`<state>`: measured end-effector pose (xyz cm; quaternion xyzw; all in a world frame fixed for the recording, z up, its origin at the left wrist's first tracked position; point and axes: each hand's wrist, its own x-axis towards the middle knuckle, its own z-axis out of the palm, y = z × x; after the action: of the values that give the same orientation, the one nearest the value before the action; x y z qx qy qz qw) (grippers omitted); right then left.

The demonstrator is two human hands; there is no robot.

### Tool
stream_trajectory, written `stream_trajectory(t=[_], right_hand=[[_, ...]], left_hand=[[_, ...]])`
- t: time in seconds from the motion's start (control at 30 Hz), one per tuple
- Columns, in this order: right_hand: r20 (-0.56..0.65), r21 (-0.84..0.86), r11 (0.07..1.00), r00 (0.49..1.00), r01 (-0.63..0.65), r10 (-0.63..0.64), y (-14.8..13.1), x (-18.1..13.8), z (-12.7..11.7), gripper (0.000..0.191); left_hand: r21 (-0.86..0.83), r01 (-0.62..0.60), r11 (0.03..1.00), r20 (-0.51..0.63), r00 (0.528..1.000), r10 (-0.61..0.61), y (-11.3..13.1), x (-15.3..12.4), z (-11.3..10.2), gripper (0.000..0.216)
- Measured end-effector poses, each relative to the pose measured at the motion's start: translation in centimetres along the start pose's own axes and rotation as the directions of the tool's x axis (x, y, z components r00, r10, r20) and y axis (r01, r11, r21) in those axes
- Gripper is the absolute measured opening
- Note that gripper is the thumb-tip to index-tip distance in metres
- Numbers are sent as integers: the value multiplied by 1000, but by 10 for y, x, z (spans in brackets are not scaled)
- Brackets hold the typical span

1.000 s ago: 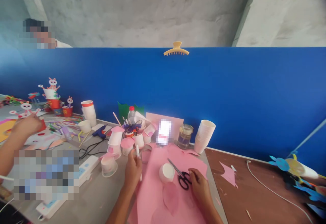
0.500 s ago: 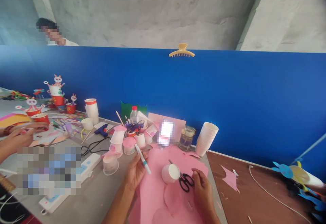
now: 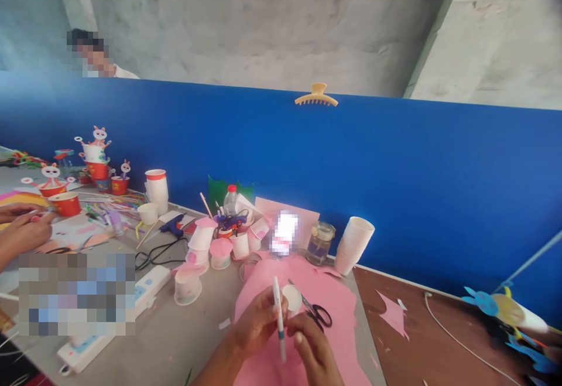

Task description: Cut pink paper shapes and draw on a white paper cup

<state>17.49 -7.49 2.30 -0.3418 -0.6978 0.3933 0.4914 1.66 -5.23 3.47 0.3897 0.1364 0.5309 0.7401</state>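
A white marker pen (image 3: 280, 318) with a teal band is held nearly upright in my left hand (image 3: 260, 324), its fingers closed round it. Close on the pen's right side is my right hand (image 3: 314, 348), with curled fingers; whether it grips the pen or something small is hidden. Behind both hands a white paper cup (image 3: 291, 298) rests on a sheet of pink paper (image 3: 338, 345), its lower part covered by my fingers. Black-handled scissors (image 3: 322, 317) lie on the paper, just right of the cup.
Pink-topped cups (image 3: 220, 251) stand to the left, beside a power strip (image 3: 151, 283). At the back are a lit phone (image 3: 284, 231), a glass jar (image 3: 319, 242) and a leaning cup stack (image 3: 355, 245). A co-worker's hands (image 3: 26, 228) show far left.
My left hand has brought the marker pen right and down, in front of the cup. My right hand has moved left, from beside the scissors to the pen.
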Motion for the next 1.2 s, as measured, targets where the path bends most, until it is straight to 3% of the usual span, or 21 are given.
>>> stream_trajectory(t=[0.17,0.37,0.53,0.73,0.97,1.2], right_hand=[[-79,71,990,989,-121,126,10,-8,25,39],[201,256,935,959,-246,198,13,-6,23,43],[274,526,761,923,-380,272,23,-6,25,45],[268,691,608,920,-390,286,35,-7,30,41],[294,738,543,915,-400,275,29,-8,34,34],[367,755,489,899,-437,238,30,-5,36,41]], left_hand=[[-36,-6,999,-22,1000,5,-5,-1,-3,29],[-67,47,997,-8,999,-47,-9,-1,-3,32],[-32,128,991,82,989,-125,-10,-2,-2,35],[12,218,976,149,965,-218,-21,-4,-6,36],[-37,137,990,81,988,-134,-31,-4,-13,33],[-84,135,987,167,979,-120,-34,-2,-21,26]])
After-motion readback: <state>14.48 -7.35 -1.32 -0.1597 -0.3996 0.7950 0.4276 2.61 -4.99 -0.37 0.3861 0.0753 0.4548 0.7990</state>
